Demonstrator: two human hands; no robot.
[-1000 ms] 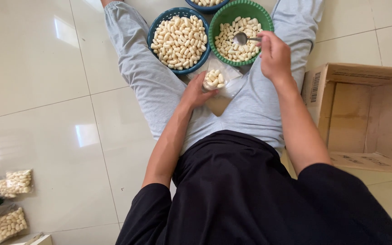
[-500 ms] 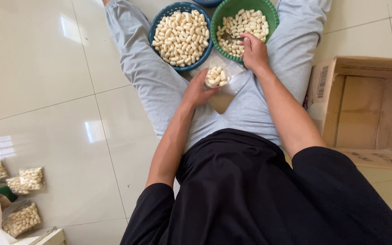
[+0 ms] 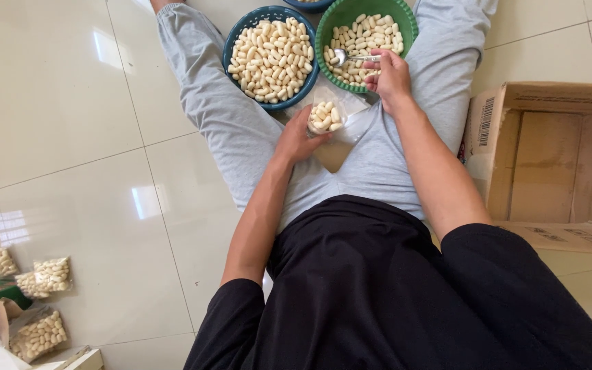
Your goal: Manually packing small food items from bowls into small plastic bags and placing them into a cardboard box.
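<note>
Left hand: the left hand (image 3: 301, 139) is wrapped around a small clear plastic bag (image 3: 326, 118), holding it upright over the lap, mouth open, with a modest heap of pale oblong pieces inside.
Right hand: the right hand (image 3: 390, 74) is closed on the handle of a metal spoon (image 3: 351, 57), whose bowl lies in the pieces at the left side of the green basket.
Green basket: the green basket (image 3: 405, 27) sits between the legs, just beyond the bag, partly full of the same pale pieces.
Blue basket: the blue basket (image 3: 236, 42) is right beside the green one, their rims touching or nearly so, and it is heaped fuller.
Bag position: it sits just beside the near rim of the green basket, so the path from spoon to bag is short.
Doing it well: my read is that a level spoonful beats a heaped one here, since these rounded pieces would roll off a heap.
Bag mouth: the thumb and fingers should keep the mouth spread and the bag vertical; if it droops, pieces could land on the grey trousers (image 3: 207, 103).
Spoon angle: tip it low, right over the opening.
Cardboard box: an open cardboard box (image 3: 549, 157) stands at the right, inside not fully seen.
Filled packets: several filled packets (image 3: 39, 274) lie on the tiled floor (image 3: 63, 137) at far left, well apart from the baskets.
</note>
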